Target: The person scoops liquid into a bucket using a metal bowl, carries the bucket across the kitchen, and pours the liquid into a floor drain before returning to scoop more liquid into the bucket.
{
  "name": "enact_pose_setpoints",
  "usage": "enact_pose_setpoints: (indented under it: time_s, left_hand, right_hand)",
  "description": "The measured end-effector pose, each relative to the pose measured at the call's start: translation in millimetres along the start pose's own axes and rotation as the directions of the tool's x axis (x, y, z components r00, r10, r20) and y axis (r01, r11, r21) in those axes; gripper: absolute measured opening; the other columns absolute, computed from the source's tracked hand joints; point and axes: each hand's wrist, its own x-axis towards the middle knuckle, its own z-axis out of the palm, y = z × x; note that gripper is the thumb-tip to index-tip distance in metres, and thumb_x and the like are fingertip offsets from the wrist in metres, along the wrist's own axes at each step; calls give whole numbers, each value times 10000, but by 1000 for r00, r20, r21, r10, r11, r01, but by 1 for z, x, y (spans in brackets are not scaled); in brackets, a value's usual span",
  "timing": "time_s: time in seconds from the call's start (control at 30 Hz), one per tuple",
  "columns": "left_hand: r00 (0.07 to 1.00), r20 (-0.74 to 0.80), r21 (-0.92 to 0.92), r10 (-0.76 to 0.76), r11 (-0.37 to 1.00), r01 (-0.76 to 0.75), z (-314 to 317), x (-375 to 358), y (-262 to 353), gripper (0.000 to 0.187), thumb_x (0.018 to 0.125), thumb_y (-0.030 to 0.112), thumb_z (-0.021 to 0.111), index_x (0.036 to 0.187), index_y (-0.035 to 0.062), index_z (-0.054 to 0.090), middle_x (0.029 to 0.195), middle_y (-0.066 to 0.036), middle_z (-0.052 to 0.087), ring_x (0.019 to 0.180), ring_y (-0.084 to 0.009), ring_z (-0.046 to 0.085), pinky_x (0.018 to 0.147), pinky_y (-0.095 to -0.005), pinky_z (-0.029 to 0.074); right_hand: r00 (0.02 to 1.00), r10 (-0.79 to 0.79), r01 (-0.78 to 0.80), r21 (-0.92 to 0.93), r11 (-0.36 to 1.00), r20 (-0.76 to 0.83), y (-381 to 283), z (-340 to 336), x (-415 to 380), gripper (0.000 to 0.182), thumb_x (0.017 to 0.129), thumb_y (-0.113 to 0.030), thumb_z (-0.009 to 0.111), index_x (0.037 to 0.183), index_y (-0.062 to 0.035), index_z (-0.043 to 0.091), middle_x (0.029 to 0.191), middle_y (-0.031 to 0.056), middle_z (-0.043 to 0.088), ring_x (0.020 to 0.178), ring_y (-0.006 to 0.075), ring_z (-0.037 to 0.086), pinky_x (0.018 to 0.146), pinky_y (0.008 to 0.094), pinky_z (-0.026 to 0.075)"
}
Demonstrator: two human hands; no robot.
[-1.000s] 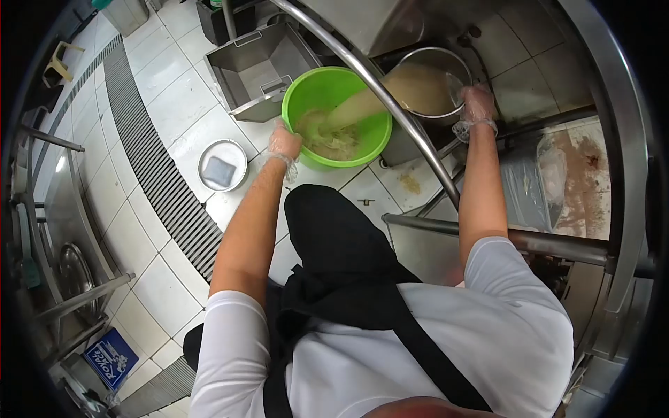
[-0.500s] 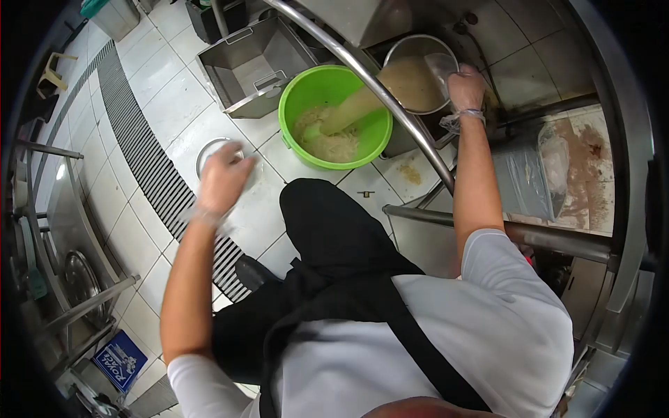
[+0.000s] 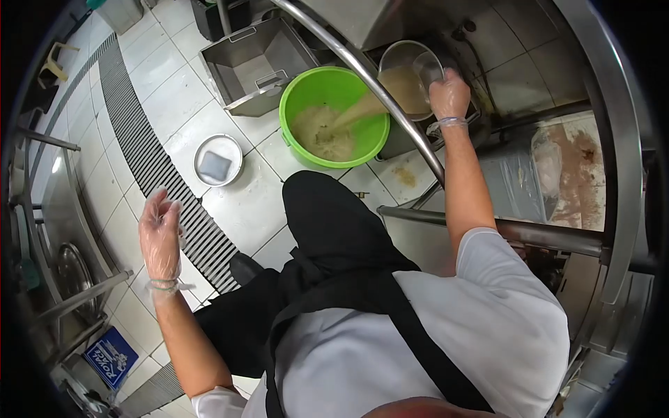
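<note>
My right hand (image 3: 449,97), in a clear plastic glove, grips the right side of a tilted round metal pot (image 3: 403,57). Murky tan liquid (image 3: 359,110) streams from the pot into a bright green plastic basin (image 3: 380,139), where cloudy liquid lies in the bottom. A steel rail partly hides the pot and the stream. My left hand (image 3: 160,237), also gloved, is raised over the floor with its fingers apart and nothing in it. Beyond it on the tiles stands a small white-rimmed bowl (image 3: 229,142) with a grey-blue pad (image 3: 214,166) inside.
Behind the basin is a rectangular metal bin (image 3: 240,66) with wire handles. A curved steel rail (image 3: 348,61) crosses above the basin. A slotted floor drain (image 3: 153,157) runs along the left, beside a metal rack (image 3: 90,296). A plastic-covered grey container (image 3: 512,182) sits at right.
My left hand has drawn back from over the white bowl, down and to the left, uncovering it. My right hand has shifted slightly left with the pot, which keeps pouring.
</note>
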Motion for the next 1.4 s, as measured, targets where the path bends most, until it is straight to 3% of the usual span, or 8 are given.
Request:
enact_pose_setpoints:
  time_s: [0.37,0.63,0.73,1.03,1.13,1.2,1.23,1.4]
  left_hand:
    - [954,251,256,164,939,-229,51,40,24,441,787,190,582,1166,-31,545,883,-155,638,784,-225,620,740,-318,477]
    - [822,395,392,410,734,-554,231,155,-1,533,749,230,604,1179,-65,490,995,-286,588,970,-399,572,859,-430,461]
    - [877,347,432,332,774,-464,292,168,-5,686,749,155,602,1339,-31,306,1089,-283,532,1011,-405,544,857,-429,463]
    - [918,210,340,336,855,-391,313,163,-21,696,730,35,539,1376,44,281,1104,-250,494,964,-399,560,814,-442,470]
    - [912,148,312,383,857,-410,317,165,-26,675,709,1,526,1353,30,324,1048,-250,502,889,-395,569,773,-442,476]
    - [914,146,312,379,859,-406,316,162,-24,679,707,-1,524,1354,28,321,1039,-252,501,887,-398,570,772,-444,476]
    - [918,145,322,370,859,-398,315,162,-22,682,706,-2,522,1356,27,318,1031,-255,499,885,-400,570,770,-447,476]
    - [935,142,293,325,888,-354,316,162,-23,685,720,5,498,1376,68,307,1086,-229,478,890,-409,572,751,-465,482]
  right_hand:
    - [982,-187,182,-140,973,-26,-17,4,-21,132,730,-103,528,819,-27,590,794,229,617,738,421,596,660,496,489]
    - [917,-392,380,-135,915,-76,-20,13,-29,56,708,-88,556,736,-41,552,722,190,602,668,388,590,601,469,499]
    - [926,-372,357,-163,920,-72,-16,15,-29,53,706,-86,557,737,-42,552,721,187,602,663,389,590,593,461,499]
    - [999,20,-24,91,996,44,24,-5,5,173,667,-122,502,760,1,583,724,273,553,707,460,527,614,457,440]
    - [995,96,-97,32,995,28,86,9,45,247,685,-164,517,804,27,616,808,250,600,788,423,563,714,442,459]
    - [991,-102,126,-378,917,82,157,43,78,256,721,-153,505,845,32,630,868,215,624,844,374,589,759,422,467]
    - [931,-126,319,-599,734,342,169,49,92,255,739,-188,513,837,1,652,951,189,630,897,364,588,793,457,466]
    - [940,-26,252,-640,725,341,218,137,109,254,784,-211,496,857,-42,671,993,182,623,924,332,593,825,438,473]
